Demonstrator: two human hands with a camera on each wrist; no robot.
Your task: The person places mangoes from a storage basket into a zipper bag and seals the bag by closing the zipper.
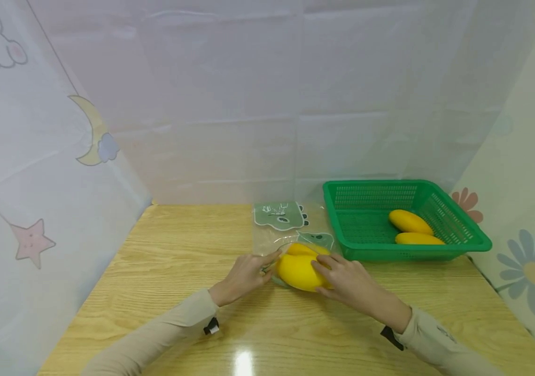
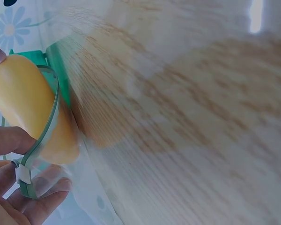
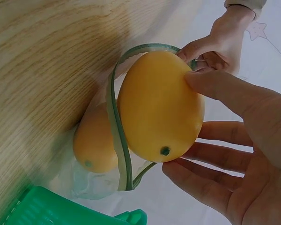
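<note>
My right hand (image 1: 352, 284) holds a yellow mango (image 3: 159, 103) with a small green stem end, thumb on one side and fingers on the other. That mango sits in the mouth of a clear zip bag (image 1: 267, 237) with a green dinosaur print. My left hand (image 1: 245, 277) pinches the bag's green zip edge (image 2: 51, 119) near its white slider (image 2: 23, 173), keeping the mouth spread. Inside the bag, against the table side, lies a second mango (image 3: 96, 143). The bag rests on the table, its far part flat.
A green plastic basket (image 1: 366, 254) stands at the back right, close beside the bag. Two more mangoes (image 1: 410, 222) lie in its right part. The wooden table (image 1: 178, 235) meets printed sheets at the back and both sides.
</note>
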